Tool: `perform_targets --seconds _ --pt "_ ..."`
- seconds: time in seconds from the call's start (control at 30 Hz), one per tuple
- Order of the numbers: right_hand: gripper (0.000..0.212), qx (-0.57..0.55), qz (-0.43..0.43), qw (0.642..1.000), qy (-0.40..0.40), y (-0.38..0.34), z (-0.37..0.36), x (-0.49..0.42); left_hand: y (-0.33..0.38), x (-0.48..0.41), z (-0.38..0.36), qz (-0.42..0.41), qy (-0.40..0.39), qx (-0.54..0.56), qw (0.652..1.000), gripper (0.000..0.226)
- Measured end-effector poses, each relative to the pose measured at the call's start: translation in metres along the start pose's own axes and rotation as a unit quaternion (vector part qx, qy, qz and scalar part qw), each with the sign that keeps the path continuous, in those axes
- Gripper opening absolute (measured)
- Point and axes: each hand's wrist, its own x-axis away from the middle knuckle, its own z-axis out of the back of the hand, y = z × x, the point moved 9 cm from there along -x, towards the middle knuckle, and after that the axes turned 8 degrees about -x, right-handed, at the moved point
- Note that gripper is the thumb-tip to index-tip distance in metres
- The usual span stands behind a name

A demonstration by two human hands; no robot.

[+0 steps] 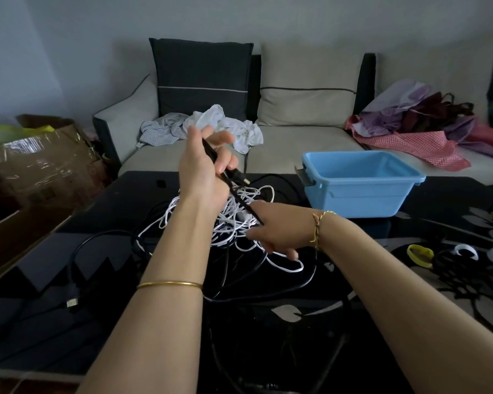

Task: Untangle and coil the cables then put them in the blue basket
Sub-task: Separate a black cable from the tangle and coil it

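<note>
Step in hand: untangling, no coil begun. The left hand (pixel 208 166), raised at centre frame, was clamped around a thin black cable (pixel 241 199) just behind its plug, which poked out to the right of the fist. That cable ran taut, down and to the right, into the right hand (pixel 276 231), whose fingers were curled round it low over the heap. Both hands gripped the same strand, set apart, left above right.

Under them, mid-frame on the glossy black desk (pixel 125 200), lay the knot: a flat white cable (pixel 285 267) looped through darker leads. Another black lead with a silver plug (pixel 73 304) trailed to lower left. The rectangular blue plastic basket (pixel 353 197) stood on the desk right of centre, near the right hand, nothing visible inside.

Next move, as I judged it: draw the black strand free of the white loops without tightening them, then wind it.
</note>
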Motion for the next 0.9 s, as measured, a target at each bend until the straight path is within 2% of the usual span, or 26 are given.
perform_targets --seconds 0.07,0.2,0.33,0.4,0.5,0.57,0.67,0.7,0.73,0.83,0.9 --pt "0.011 0.006 0.007 1.0 -0.026 -0.007 -0.006 0.009 0.006 -0.002 0.004 -0.045 0.019 -0.089 0.995 0.035" --pt "0.015 0.067 0.041 0.997 0.003 -0.022 0.011 0.024 0.005 -0.001 0.004 -0.107 0.002 -0.254 0.961 0.048" --pt "0.016 0.13 0.078 0.986 0.065 -0.04 0.027 0.032 -0.008 0.009 -0.009 -0.143 -0.048 -0.419 0.895 0.019" --pt "0.015 0.169 0.089 0.973 0.132 -0.045 0.041 0.035 -0.015 0.012 -0.015 -0.148 -0.065 -0.519 0.84 0.016" --pt "0.022 0.194 0.071 0.954 0.216 -0.04 0.067 0.037 -0.024 0.011 -0.014 -0.12 -0.061 -0.686 0.715 0.024" --pt "0.016 0.214 0.053 0.94 0.262 -0.032 0.082 0.04 -0.028 0.011 -0.018 -0.111 -0.09 -0.731 0.667 0.027" --pt "0.02 0.274 0.012 0.907 0.319 -0.016 0.098 0.042 -0.034 0.012 -0.019 -0.076 -0.136 -0.769 0.619 0.032" --pt "0.022 0.294 0.003 0.893 0.34 -0.013 0.103 0.044 -0.037 0.013 -0.018 -0.058 -0.156 -0.766 0.621 0.035" --pt "0.024 0.307 0.0 0.882 0.359 -0.01 0.107 0.046 -0.041 0.015 -0.018 -0.036 -0.18 -0.747 0.638 0.038" --pt "0.032 0.319 0.007 0.861 0.397 -0.004 0.113 0.05 -0.056 0.026 -0.019 0.076 -0.24 -0.627 0.737 0.045" --pt "0.036 0.322 0.015 0.845 0.425 0.001 0.115 0.051 -0.063 0.036 -0.022 0.132 -0.274 -0.574 0.76 0.049"
